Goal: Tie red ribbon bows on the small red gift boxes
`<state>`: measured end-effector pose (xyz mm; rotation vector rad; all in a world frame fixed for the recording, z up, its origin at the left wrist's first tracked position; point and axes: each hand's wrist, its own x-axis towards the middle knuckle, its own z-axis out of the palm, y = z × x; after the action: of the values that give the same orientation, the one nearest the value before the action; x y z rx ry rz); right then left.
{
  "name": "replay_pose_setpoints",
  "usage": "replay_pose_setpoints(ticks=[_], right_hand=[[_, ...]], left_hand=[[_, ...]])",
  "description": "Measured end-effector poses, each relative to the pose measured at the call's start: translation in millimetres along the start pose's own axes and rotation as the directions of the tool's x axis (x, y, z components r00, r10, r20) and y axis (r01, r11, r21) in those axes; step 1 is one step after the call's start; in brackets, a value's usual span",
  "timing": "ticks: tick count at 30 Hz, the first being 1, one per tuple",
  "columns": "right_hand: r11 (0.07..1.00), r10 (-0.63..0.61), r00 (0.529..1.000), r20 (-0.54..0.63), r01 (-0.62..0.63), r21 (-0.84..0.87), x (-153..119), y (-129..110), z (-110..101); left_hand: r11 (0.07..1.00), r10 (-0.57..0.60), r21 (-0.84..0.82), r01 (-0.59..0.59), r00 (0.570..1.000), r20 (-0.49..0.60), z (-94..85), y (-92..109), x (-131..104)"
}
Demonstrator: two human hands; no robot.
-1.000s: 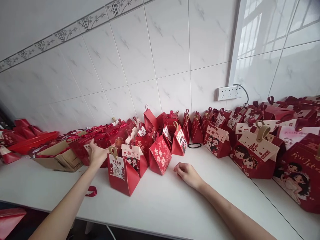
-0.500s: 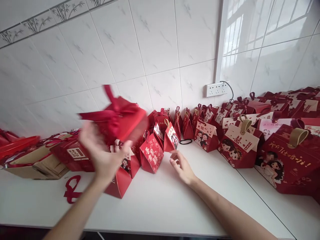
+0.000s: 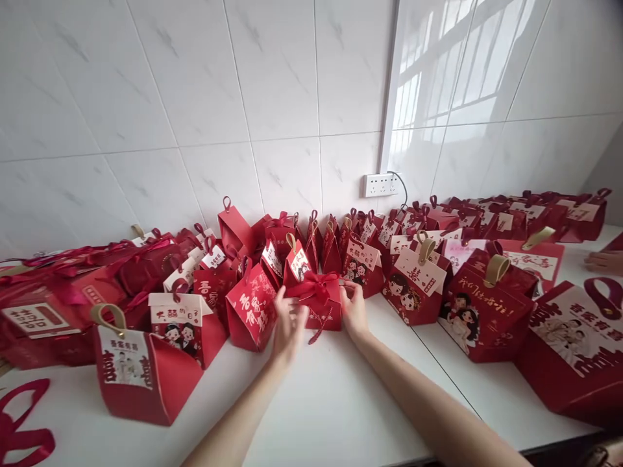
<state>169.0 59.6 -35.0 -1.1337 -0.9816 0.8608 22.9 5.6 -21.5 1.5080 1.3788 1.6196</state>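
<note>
A red gift box [image 3: 331, 319] with a satin bow on top and a thin tassel in front stands on the white counter, between my two hands. My left hand [image 3: 290, 327] is at its left side, slightly blurred, with the fingers against the edge. Around the right edge curl the fingers of my right hand [image 3: 354, 308]. Right behind is a small box with a gold loop [image 3: 298, 259]. To the left of my left hand stands a red box with gold lettering [image 3: 253, 308].
Many red gift boxes line the wall on both sides. Nearest on the left is a box with a tan loop [image 3: 139, 373]; a large box [image 3: 574, 350] stands front right. Red ribbon [image 3: 29, 441] lies front left. Another person's hand [image 3: 603, 261] shows at the right edge.
The bow-topped box has come down from the air at left to the counter in the middle. My right hand has joined at its right side. The view has turned left.
</note>
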Motion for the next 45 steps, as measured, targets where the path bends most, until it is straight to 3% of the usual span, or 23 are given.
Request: replay_pose_setpoints(ticks=[3, 5, 7, 10, 13, 15, 19, 21, 23, 25, 28, 30, 32, 35, 39, 42, 45], right_hand=[[0.998, 0.068, 0.982, 0.178, -0.068, -0.004, 6, -8, -16], [0.993, 0.112, 0.938, 0.329, -0.119, 0.001, 10, -17, -30], [0.987, 0.127, 0.832, 0.539, -0.162, 0.017, 12, -25, -42], [0.976, 0.074, 0.624, 0.778, -0.206, 0.073, 12, -32, -51], [0.969, 0.052, 0.53, 0.846, -0.231, 0.085, 11, -33, -53], [0.978, 0.086, 0.546, 0.834, -0.207, 0.035, 12, -30, -52], [0.997, 0.069, 0.736, 0.674, -0.08, -0.014, 17, -22, -50], [1.0, 0.017, 0.79, 0.613, -0.029, 0.01, 17, -22, -48], [1.0, -0.004, 0.795, 0.607, -0.014, 0.026, 14, -25, -48], [1.0, 0.004, 0.791, 0.612, -0.015, 0.013, 8, -30, -48], [0.999, -0.022, 0.815, 0.579, 0.031, -0.006, 1, -37, -48], [0.996, -0.072, 0.819, 0.569, 0.088, -0.001, 0, -38, -48], [0.995, -0.085, 0.81, 0.58, 0.104, -0.001, 1, -38, -47], [0.999, -0.032, 0.789, 0.614, 0.046, -0.007, 3, -36, -46], [0.999, 0.04, 0.75, 0.66, -0.027, -0.03, 0, -37, -44], [0.995, -0.081, 0.785, 0.615, 0.101, 0.002, -6, -42, -43], [0.953, -0.27, 0.806, 0.527, 0.303, 0.026, -8, -44, -43]], left_hand=[[0.953, -0.221, -0.203, 0.226, 0.974, 0.046, -16.9, 7, 10], [0.909, -0.333, -0.222, 0.354, 0.934, 0.126, -20.2, 8, 17], [0.887, -0.391, -0.176, 0.427, 0.897, 0.209, -18.2, 5, 19], [0.888, -0.385, -0.14, 0.438, 0.875, 0.294, -12.8, -1, 16], [0.886, -0.38, -0.14, 0.441, 0.866, 0.325, -11.4, 1, 13], [0.883, -0.402, -0.106, 0.458, 0.853, 0.333, -12.3, 6, 12], [0.907, -0.391, -0.022, 0.42, 0.863, 0.321, -12.4, 11, 10], [0.926, -0.361, 0.019, 0.377, 0.871, 0.332, -11.9, 11, 6], [0.956, -0.29, 0.07, 0.284, 0.89, 0.352, -12.6, 14, 1], [0.987, -0.144, 0.115, 0.108, 0.916, 0.374, -15.3, 19, -4], [0.978, 0.076, 0.143, -0.155, 0.891, 0.448, -21.2, 30, -8], [0.966, 0.11, 0.152, -0.21, 0.863, 0.494, -23.7, 33, -8], [0.956, 0.098, 0.192, -0.22, 0.863, 0.496, -24.0, 29, -5], [0.933, 0.12, 0.25, -0.257, 0.88, 0.459, -22.8, 14, 1], [0.9, 0.152, 0.275, -0.339, 0.833, 0.532, -24.8, 0, 7], [0.827, 0.295, 0.319, -0.462, 0.841, 0.453, -27.0, -2, 7], [0.745, 0.461, 0.343, -0.572, 0.813, 0.355, -26.6, -2, 7]])
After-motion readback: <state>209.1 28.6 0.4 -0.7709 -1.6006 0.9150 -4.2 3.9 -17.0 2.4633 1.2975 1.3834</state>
